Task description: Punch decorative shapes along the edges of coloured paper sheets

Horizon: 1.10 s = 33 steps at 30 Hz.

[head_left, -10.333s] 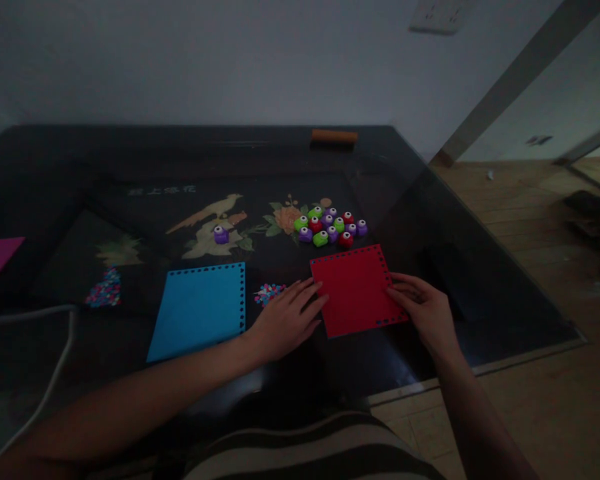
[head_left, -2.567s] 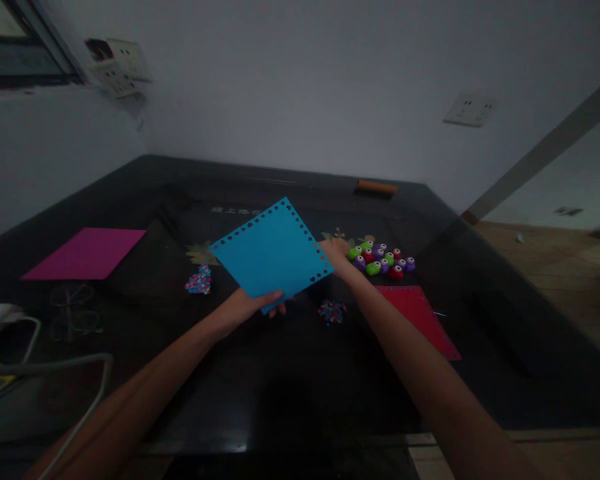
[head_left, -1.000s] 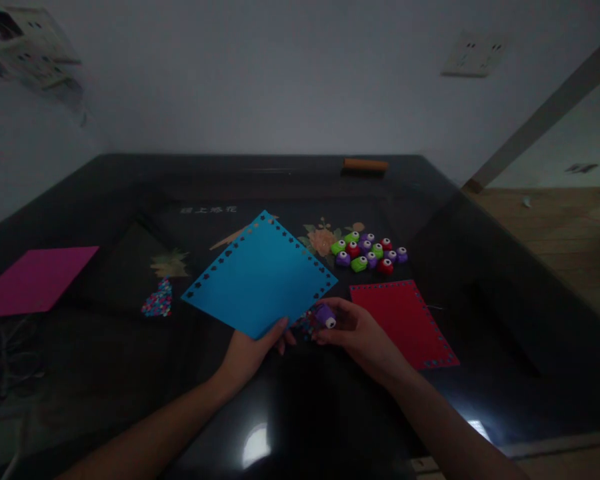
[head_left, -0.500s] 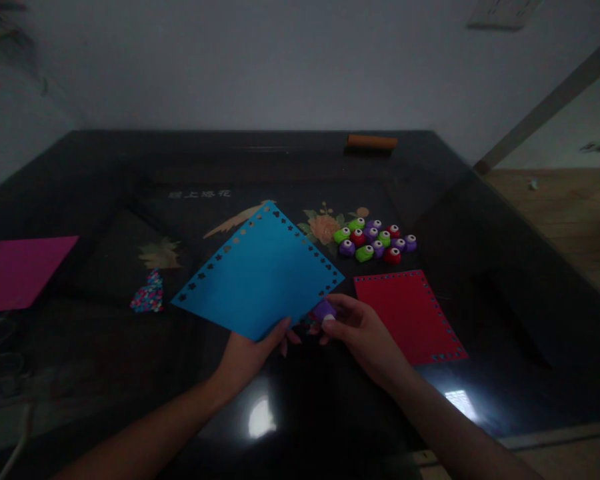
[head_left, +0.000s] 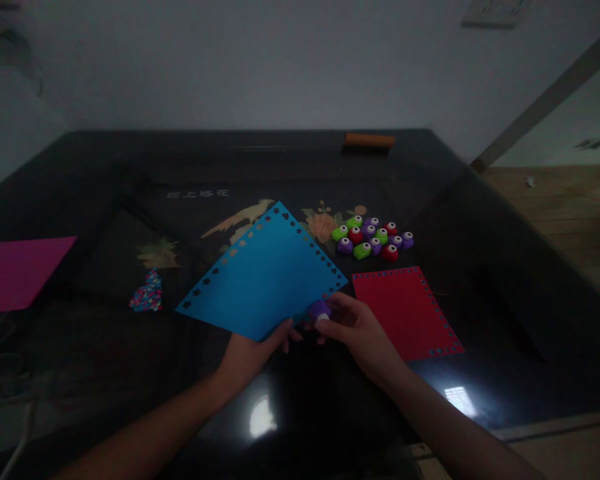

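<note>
My left hand point(head_left: 260, 357) grips the near corner of a blue sheet of paper point(head_left: 265, 273), thumb on top and fingers underneath. Small flower-shaped holes run along two of its far edges and partway down the near right one. At that near right edge, my right hand point(head_left: 357, 333) is closed around a purple craft punch point(head_left: 321, 311) with a white button under the thumb. Whether the paper is inside the punch's slot I cannot tell. Right of this hand lies a red sheet point(head_left: 397, 310) with punched holes along its edges.
Several green, purple and red craft punches point(head_left: 363, 251) stand grouped behind the red sheet. A heap of coloured paper bits point(head_left: 147, 293) lies left of the blue sheet, and a pink sheet point(head_left: 23, 273) farther left. A brown tube point(head_left: 370, 140) rests at the dark table's point(head_left: 190, 157) back edge.
The blue sheet has turned slightly and shifted a little to the right. The purple punch has tilted slightly in my right hand, staying at the near right edge. Both hands keep their grip.
</note>
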### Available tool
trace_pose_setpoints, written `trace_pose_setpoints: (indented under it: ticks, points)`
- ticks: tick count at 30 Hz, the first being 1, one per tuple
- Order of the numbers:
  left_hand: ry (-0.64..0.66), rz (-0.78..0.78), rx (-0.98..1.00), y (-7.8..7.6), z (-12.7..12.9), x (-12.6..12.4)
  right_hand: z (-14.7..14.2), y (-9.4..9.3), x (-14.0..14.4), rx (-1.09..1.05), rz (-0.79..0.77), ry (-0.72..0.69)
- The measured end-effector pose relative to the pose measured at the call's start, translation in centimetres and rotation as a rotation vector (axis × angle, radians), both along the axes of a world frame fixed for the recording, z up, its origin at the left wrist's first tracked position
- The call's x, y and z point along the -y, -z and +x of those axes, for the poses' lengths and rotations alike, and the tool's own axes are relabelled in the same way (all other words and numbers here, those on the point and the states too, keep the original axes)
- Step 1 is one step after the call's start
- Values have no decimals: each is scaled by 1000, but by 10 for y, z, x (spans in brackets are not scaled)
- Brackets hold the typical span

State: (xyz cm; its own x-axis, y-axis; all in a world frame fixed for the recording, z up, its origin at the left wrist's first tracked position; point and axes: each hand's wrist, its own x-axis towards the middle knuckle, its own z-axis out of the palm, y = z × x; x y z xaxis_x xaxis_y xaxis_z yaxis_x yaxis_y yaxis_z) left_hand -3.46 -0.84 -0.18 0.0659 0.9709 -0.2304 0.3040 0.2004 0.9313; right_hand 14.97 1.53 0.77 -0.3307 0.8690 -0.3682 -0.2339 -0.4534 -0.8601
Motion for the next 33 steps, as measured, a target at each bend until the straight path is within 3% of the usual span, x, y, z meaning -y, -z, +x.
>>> trace_pose_setpoints:
  ticks: [19, 33]
  points:
    - [57, -16, -77, 2, 2, 1, -1, 7, 0, -12, 73, 37]
    - [61, -11, -91, 1, 2, 2, -1, 6, -1, 94, 82, 74]
